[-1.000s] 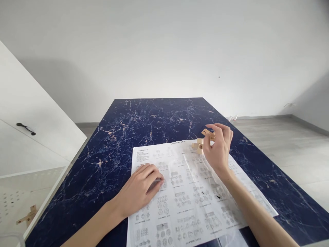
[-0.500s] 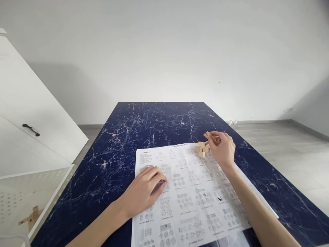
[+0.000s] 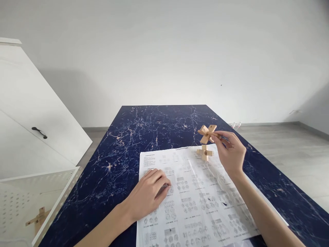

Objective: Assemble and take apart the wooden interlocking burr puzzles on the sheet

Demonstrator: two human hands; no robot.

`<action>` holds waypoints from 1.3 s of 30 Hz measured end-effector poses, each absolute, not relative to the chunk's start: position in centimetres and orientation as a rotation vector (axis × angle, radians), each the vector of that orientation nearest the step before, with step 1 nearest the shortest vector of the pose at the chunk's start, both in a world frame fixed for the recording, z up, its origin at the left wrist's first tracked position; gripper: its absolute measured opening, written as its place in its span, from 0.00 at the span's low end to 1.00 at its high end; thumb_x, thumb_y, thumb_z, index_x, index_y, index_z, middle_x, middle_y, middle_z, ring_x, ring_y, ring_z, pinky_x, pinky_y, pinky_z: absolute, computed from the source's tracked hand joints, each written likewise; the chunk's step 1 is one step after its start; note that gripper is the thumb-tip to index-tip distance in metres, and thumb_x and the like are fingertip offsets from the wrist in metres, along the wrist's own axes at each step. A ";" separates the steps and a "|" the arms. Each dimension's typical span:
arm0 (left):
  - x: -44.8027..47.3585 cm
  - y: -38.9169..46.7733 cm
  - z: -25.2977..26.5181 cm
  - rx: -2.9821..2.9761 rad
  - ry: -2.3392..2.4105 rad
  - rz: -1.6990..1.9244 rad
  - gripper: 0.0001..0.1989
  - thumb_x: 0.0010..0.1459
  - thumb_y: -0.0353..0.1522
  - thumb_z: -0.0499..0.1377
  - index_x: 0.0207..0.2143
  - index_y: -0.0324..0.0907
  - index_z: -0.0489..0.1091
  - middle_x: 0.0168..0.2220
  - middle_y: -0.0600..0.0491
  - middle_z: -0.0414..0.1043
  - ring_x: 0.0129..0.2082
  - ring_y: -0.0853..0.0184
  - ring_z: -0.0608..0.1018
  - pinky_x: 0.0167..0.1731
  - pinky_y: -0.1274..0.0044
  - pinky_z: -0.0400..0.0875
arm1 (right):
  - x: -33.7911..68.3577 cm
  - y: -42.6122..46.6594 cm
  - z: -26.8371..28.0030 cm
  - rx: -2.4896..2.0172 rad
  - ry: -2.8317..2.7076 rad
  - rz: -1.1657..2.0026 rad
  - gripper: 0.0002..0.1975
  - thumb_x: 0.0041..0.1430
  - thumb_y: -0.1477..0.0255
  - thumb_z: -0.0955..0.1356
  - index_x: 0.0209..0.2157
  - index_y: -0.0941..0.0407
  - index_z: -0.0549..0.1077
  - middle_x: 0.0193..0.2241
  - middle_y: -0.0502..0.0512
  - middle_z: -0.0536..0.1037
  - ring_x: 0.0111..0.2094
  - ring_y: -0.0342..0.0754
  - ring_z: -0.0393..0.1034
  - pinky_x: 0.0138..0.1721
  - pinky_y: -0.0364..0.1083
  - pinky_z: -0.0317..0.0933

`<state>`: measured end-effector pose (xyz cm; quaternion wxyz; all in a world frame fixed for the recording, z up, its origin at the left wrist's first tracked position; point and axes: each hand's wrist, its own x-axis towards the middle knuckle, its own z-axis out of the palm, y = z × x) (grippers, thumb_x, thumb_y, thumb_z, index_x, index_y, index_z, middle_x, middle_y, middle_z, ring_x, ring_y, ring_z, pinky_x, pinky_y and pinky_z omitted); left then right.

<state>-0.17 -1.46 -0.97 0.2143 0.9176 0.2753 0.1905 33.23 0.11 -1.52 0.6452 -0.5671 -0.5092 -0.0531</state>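
My right hand (image 3: 231, 151) is closed, pinching one bar of a crossed wooden interlocking puzzle (image 3: 205, 137) with dark marks on its flat pieces. It is raised over the far right part of a printed instruction sheet (image 3: 190, 206). Just below it, a second, paler wooden puzzle (image 3: 205, 153) made of crossed blocks rests at the sheet's top edge. Resting on the sheet's left side, my left hand (image 3: 151, 192) has loosely bent fingers and its thumb apart, with nothing visible in it. The sheet carries rows of small diagrams and text.
The sheet lies on a dark blue marbled table (image 3: 159, 127). A white cabinet (image 3: 31, 103) with a black handle stands at the left. Below it, a white perforated surface (image 3: 15, 202) holds more wooden puzzle pieces (image 3: 38, 218). A pale wall rises beyond the table.
The held puzzle has come up and turned, showing more of its crossed pieces and uncovering the paler one below. My left hand stays on the sheet. The whole view has shifted slightly.
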 end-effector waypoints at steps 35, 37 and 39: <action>-0.9 -0.6 -0.7 2.083 0.816 0.927 0.46 0.49 0.37 0.78 0.66 0.55 0.60 0.60 0.47 0.70 0.59 0.49 0.76 0.59 0.58 0.74 | 21.5 -5.3 -2.0 -1.089 -1.723 0.736 0.07 0.76 0.73 0.65 0.47 0.52 0.76 0.42 0.56 0.84 0.39 0.49 0.81 0.41 0.49 0.75; -0.8 -0.7 -0.7 2.090 0.836 0.923 0.45 0.49 0.36 0.78 0.65 0.55 0.60 0.59 0.48 0.70 0.58 0.50 0.76 0.59 0.58 0.74 | 21.4 -5.4 -2.0 -1.096 -1.740 0.713 0.09 0.77 0.73 0.64 0.47 0.52 0.77 0.42 0.56 0.84 0.39 0.49 0.81 0.40 0.49 0.74; -0.7 -0.7 -0.7 2.099 0.841 0.931 0.45 0.49 0.36 0.78 0.65 0.55 0.60 0.57 0.48 0.70 0.56 0.51 0.77 0.57 0.59 0.74 | 21.3 -5.5 -2.1 -1.113 -1.725 0.704 0.09 0.76 0.73 0.64 0.47 0.52 0.77 0.42 0.55 0.84 0.39 0.49 0.80 0.39 0.49 0.73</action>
